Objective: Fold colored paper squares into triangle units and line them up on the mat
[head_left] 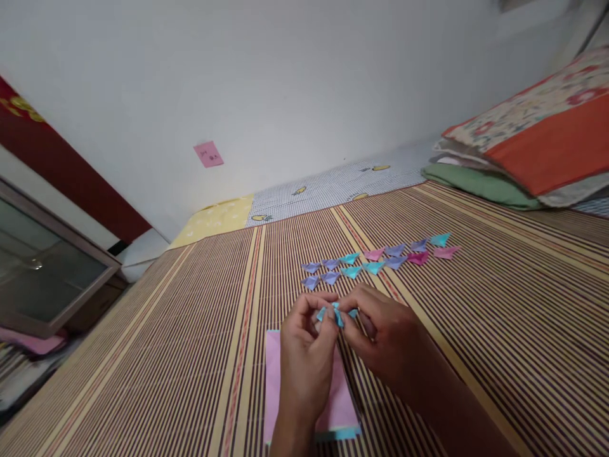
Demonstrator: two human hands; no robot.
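Note:
Between my two hands is a small turquoise folded paper piece, partly covered by the fingers. My left hand pinches its left side, thumb on top. From the right, my right hand grips it between thumb and fingertips. Below my left hand lies a stack of coloured paper, pink on top with turquoise showing at the edge. Beyond the hands, folded paper boats stand in two rows, among them a turquoise boat, a purple boat, a magenta boat and a pink boat.
A striped bamboo mat covers the bed. Folded bedding with a floral and orange pillow is piled at the right. A pink note sticks to the white wall. At the left stands a glass-fronted cabinet.

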